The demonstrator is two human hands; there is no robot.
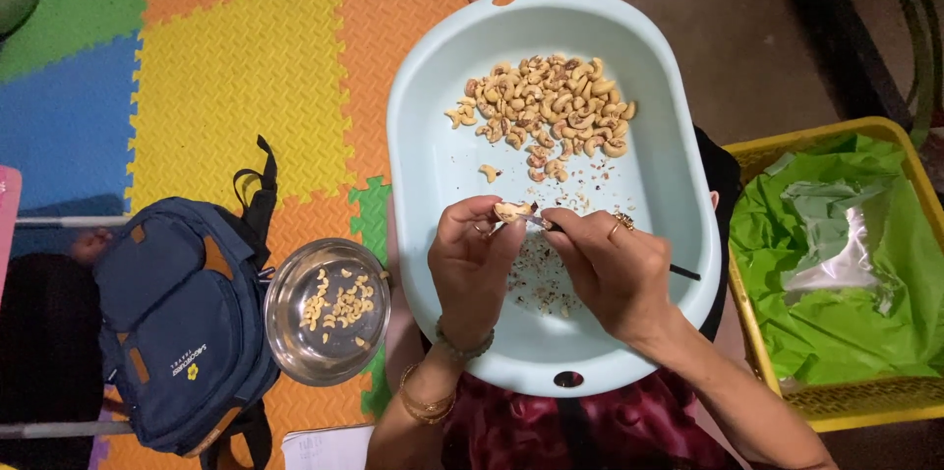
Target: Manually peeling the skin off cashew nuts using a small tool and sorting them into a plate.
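- The left hand (470,259) pinches a single cashew (510,210) at its fingertips; the right hand (610,268) is clenched around a thin dark tool (678,271), its tip meeting the nut.
- Both hands work above a pale blue oval tub (433,165): a heap of cashews (546,111) lies at 12 o'clock, skin flakes (539,278) directly beneath.
- At 9 o'clock, a steel bowl (295,332) holds a few peeled kernels (339,305).
- At 3 o'clock, a yellow basket (855,406) contains green wrapping (836,323).
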